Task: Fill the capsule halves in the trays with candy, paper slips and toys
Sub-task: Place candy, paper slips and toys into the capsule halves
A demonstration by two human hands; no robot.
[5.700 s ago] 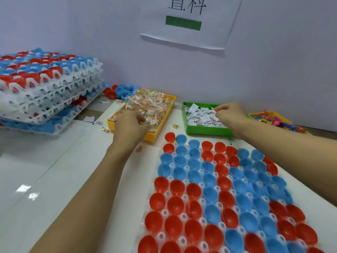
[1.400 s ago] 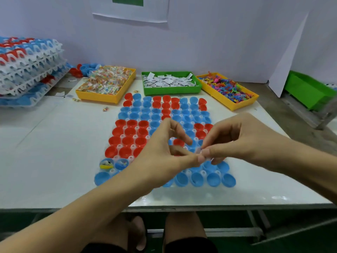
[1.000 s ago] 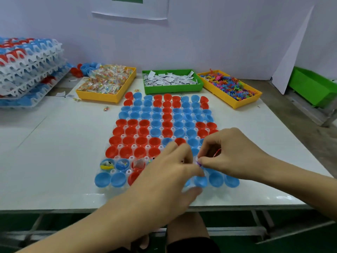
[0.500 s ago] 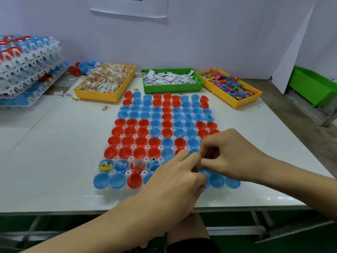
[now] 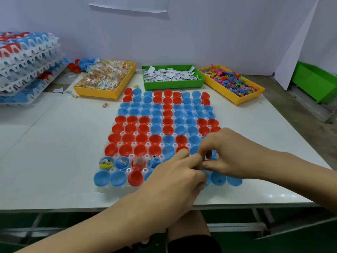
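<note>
The fingertips of both hands meet over the near right part of a clear tray (image 5: 102, 154) of capsule halves. The left hand (image 5: 175, 181) comes in from the lower left, its fingers (image 5: 189, 159) curled and drawn together. The right hand (image 5: 228, 152) comes in from the right, its thumb and fingers pinched toward the left fingertips. Something small and dark shows between them, but what either hand holds cannot be told.

Under the hands, the tray holds rows of red and blue capsule halves (image 5: 127, 137), open side up. In the second row from the near edge, four halves at the left are filled: one with a yellow and blue toy (image 5: 106, 163), one with blue pieces (image 5: 121, 163), one with a white paper slip (image 5: 139, 161), one with small dark and blue bits (image 5: 155, 160).

Beyond the tray, along the back of the white table (image 5: 54, 152), stand three bins: a yellow bin of wrapped candy (image 5: 104, 77), a green bin of paper slips (image 5: 171, 75), and a yellow bin of small colourful toys (image 5: 231, 82). At far left is a stack of white trays (image 5: 27, 57) loaded with red and blue capsules
</note>
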